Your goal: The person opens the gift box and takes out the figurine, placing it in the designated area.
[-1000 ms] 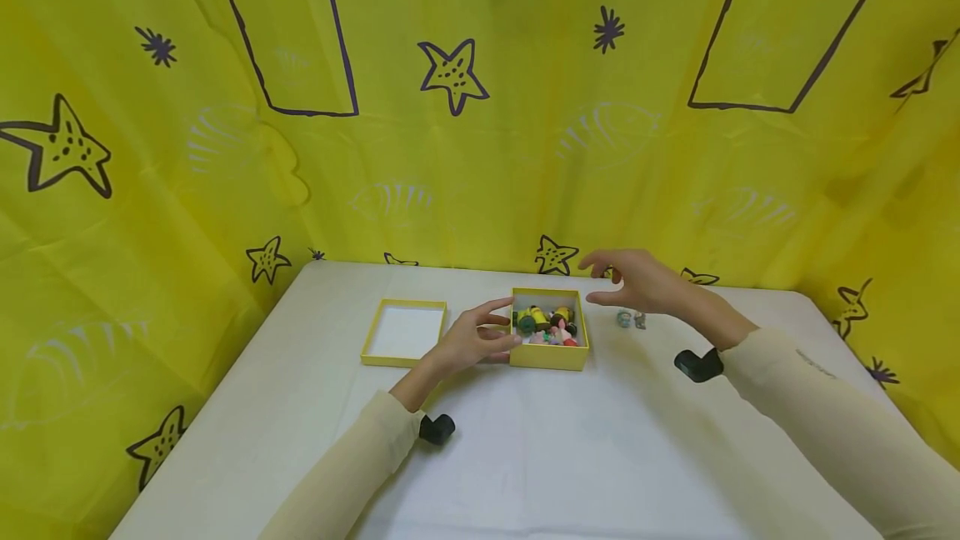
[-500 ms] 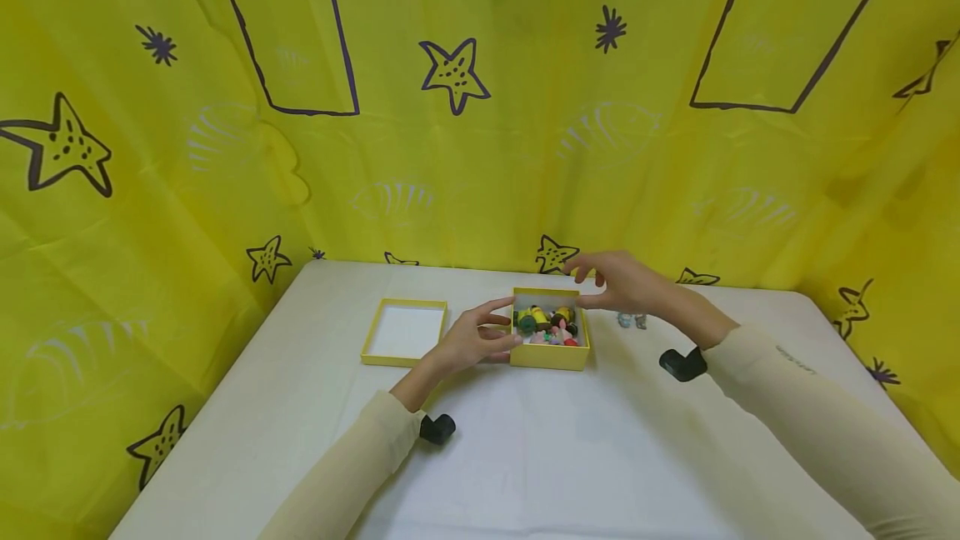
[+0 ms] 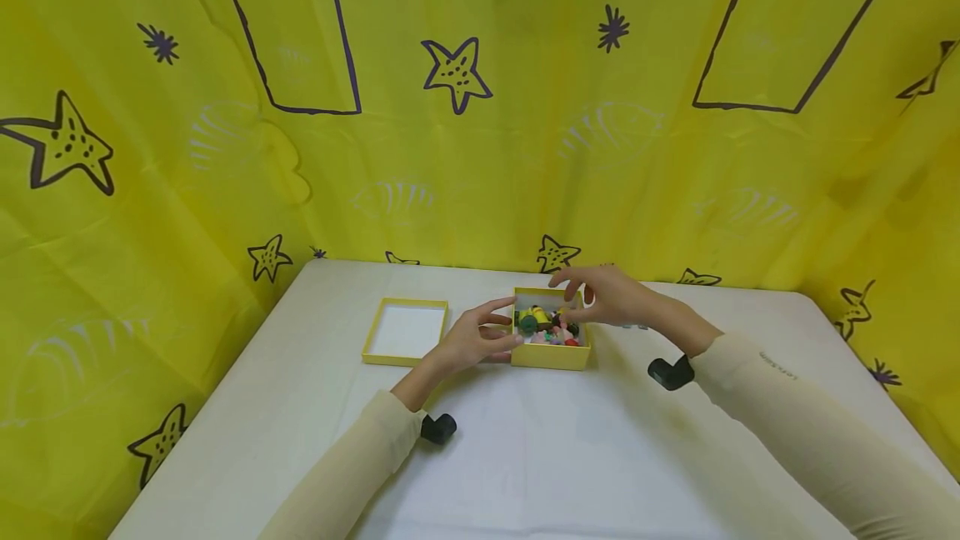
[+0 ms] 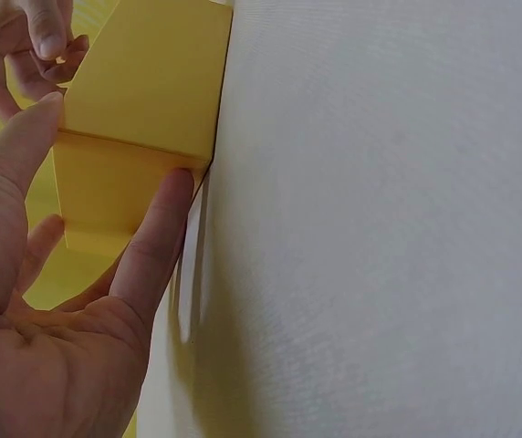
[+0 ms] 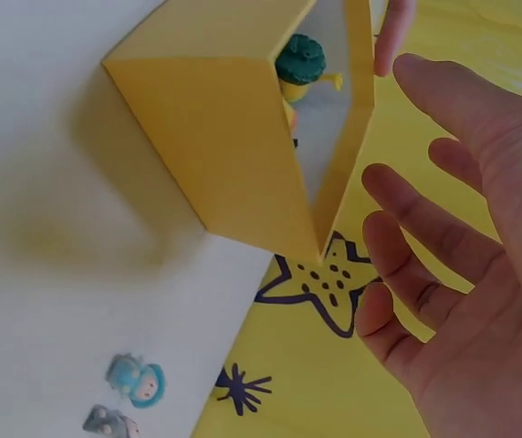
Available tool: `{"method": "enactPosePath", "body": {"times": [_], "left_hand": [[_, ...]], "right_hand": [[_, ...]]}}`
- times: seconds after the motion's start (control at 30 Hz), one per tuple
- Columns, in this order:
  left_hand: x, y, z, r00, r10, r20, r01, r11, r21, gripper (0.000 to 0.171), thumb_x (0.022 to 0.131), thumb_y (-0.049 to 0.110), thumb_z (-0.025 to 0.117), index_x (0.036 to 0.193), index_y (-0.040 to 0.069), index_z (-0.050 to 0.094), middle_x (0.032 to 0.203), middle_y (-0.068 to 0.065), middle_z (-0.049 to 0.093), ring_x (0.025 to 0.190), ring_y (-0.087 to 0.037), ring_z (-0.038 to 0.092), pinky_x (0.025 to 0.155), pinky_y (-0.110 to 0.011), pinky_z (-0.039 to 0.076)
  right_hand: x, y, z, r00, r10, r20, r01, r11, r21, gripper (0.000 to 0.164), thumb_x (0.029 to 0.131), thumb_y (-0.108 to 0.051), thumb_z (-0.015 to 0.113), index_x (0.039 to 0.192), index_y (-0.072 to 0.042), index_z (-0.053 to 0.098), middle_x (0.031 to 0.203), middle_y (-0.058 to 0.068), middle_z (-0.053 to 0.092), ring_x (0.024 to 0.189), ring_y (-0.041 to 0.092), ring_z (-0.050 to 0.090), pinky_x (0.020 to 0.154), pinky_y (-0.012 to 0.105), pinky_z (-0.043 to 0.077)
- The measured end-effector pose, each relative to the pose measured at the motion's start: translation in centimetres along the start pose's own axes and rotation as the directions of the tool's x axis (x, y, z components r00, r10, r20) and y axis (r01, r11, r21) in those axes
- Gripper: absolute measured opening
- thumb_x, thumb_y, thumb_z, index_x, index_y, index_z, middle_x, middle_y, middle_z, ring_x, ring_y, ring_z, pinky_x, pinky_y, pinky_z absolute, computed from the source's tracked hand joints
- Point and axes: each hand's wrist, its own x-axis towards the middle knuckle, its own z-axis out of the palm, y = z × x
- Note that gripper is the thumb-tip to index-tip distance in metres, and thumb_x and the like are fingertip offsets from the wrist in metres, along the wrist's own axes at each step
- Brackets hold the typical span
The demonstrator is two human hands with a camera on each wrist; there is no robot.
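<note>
A yellow open-topped box holds several small toy figures, among them one with a green top seen in the right wrist view. My left hand rests against the box's left side, fingers and thumb spread and touching its wall. Over the right part of the box hovers my right hand, its fingers bent loosely and apart. Nothing lies between the right fingers in the right wrist view.
Left of the box lies its shallow yellow-rimmed lid, white inside up. Two little figures, one blue-hooded and one greyish, lie on the white table right of the box. A yellow patterned curtain hangs behind.
My right hand has moved left and slightly down, from beside the box to over its right part. The left hand and the box have stayed in place.
</note>
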Motion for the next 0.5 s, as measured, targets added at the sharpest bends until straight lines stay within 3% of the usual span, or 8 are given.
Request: {"method": "enactPosePath", "body": {"times": [0.5], "left_hand": [[0.1, -0.1, 0.0, 1.000, 0.022, 0.001, -0.022, 0.999, 0.025, 0.072, 0.095, 0.019, 0.077, 0.158, 0.015, 0.042, 0.140, -0.023, 0.056, 0.122, -0.035, 0.064, 0.093, -0.040, 0.060]], "right_hand": [[0.1, 0.5, 1.9, 0.996, -0.032, 0.078, 0.025, 0.996, 0.090, 0.053, 0.091, -0.021, 0.081, 0.136, -0.003, 0.060, 0.100, 0.006, 0.073, 0.078, 0.022, 0.063, 0.068, 0.029, 0.055]]}}
